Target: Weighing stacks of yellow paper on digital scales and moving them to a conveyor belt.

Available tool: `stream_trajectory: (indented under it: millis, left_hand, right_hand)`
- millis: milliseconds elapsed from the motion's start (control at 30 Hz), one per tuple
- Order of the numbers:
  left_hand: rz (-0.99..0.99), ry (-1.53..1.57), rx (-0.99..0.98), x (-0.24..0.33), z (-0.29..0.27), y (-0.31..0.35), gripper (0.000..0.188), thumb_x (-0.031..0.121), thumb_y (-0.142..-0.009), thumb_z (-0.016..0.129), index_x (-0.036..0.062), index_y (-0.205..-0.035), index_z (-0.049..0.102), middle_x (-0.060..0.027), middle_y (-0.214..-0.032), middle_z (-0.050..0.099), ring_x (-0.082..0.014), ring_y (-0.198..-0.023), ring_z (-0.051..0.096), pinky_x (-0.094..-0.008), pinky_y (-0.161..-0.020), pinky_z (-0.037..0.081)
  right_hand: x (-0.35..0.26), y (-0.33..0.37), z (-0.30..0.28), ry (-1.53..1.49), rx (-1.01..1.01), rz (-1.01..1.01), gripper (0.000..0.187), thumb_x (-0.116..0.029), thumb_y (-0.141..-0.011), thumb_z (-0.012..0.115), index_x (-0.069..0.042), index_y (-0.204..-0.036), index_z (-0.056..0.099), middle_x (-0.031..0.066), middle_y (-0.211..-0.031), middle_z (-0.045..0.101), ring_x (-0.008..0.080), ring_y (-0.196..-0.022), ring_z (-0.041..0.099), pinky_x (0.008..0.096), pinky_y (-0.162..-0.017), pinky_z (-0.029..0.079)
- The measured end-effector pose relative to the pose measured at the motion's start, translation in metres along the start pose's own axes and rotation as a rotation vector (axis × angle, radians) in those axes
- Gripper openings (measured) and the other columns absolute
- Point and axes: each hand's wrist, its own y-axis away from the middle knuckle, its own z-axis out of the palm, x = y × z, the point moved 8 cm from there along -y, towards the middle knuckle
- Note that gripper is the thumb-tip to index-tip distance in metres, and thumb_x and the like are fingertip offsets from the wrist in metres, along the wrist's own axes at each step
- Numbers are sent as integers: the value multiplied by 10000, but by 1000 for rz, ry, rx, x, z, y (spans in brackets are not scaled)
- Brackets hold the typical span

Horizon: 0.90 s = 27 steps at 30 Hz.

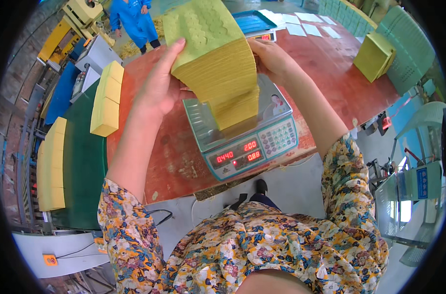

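Yellow paper stack (218, 54): at 12 o'clock, tilted, its embossed top face up and its layered edge facing the wearer; the lower part is stepped inward.
Left hand (159, 85): at about 10:30, partly closed around the stack's left side, thumb along the top edge; the other fingertips are hidden.
Right hand (276, 61): at 1 o'clock, curled against the stack's right side, gripping it with the left; its fingertips are out of sight behind the paper.
Weighing scale (235, 170): at the centre, directly below the stack, red display lit; whether paper touches the pan (197, 113), I cannot tell.
Red table (159, 157): under the scale, reaching round to 2 o'clock, where a smaller yellow stack (371, 58) stands beside a green chair (406, 49).
Green surface (78, 157): at 9 o'clock, with rows of yellow blocks (106, 100) on it.
Blue tray (252, 21): just past 12 o'clock, near white sheets (311, 29) at 1.
Co-worker (133, 19): at 11 o'clock, in blue.
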Motion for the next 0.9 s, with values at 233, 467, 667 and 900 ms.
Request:
stream_trajectory:
  millis: [233, 467, 667, 900]
  left_hand:
    - [-142, -91, 77, -39, 4, -34, 758, 632, -870, 590, 130, -1421, 455, -122, -1323, 555, -277, -1168, 569, -526, -847, 530]
    - [-116, -152, 173, -38, 5, -21, 743, 643, -893, 549, 109, -1407, 481, -112, -1240, 620, -230, -1070, 635, -435, -777, 570]
    - [-35, -137, 240, -37, 5, -9, 726, 626, -918, 518, 68, -1381, 489, -118, -1204, 641, -223, -1001, 673, -415, -727, 593]
    - [-43, -152, 328, -50, -4, -10, 716, 639, -950, 468, 87, -1404, 482, -106, -1286, 606, -189, -1149, 596, -415, -902, 518]
  right_hand:
    - [48, -27, -37, 21, -101, 175, 349, -307, -1002, 558, -14, -1145, 681, 23, -935, 695, 95, -802, 646, 263, -685, 521]
    - [49, -32, -33, 48, -138, 116, 327, -309, -970, 580, -45, -1122, 697, 26, -942, 702, 103, -746, 637, 261, -643, 508]
    - [42, -31, -27, 158, -136, 70, 324, -324, -956, 577, -52, -1063, 717, 18, -940, 702, 107, -718, 621, 277, -627, 504]
    - [43, -24, -31, 399, -66, 26, 350, -320, -994, 514, -70, -1152, 701, -6, -929, 684, 86, -766, 605, 247, -630, 469]
